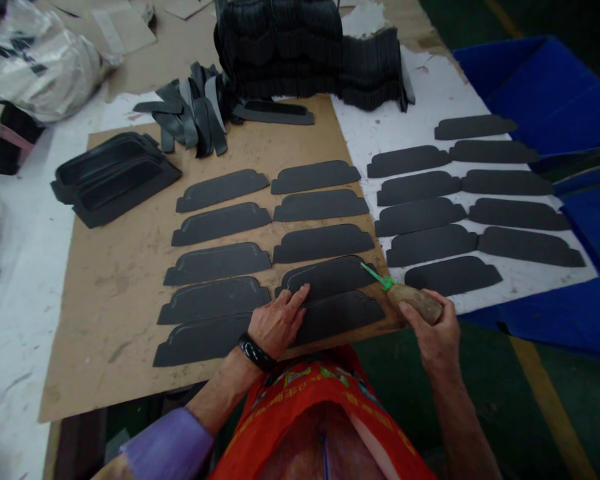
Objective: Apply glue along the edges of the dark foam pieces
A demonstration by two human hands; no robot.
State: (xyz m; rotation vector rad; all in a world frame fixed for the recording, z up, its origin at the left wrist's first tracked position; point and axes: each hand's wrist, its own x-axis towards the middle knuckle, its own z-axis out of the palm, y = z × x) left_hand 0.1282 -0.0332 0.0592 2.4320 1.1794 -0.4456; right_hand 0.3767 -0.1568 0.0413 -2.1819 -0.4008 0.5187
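Note:
My left hand (279, 323), with a black bangle at the wrist, lies with fingers stretched out, pressing on a flat dark grey piece (330, 277). It partly covers the piece and its neighbours. My right hand (437, 327) is closed around the thick brownish handle of a tool (415, 301) with a thin green tip. That tip is over the right end of the same piece; whether it touches, I cannot tell. A thin pale line follows part of the piece's upper edge. Similar lines show on the left column of pieces (217, 263).
More flat pieces (420, 217) lie in rows on white paper at right. Tall black stacks (280, 53) stand at the back, near loose strips (195, 113). A thicker pile (117, 177) sits on the brown board (100, 300). Blue bins (555, 100) adjoin the table's right edge.

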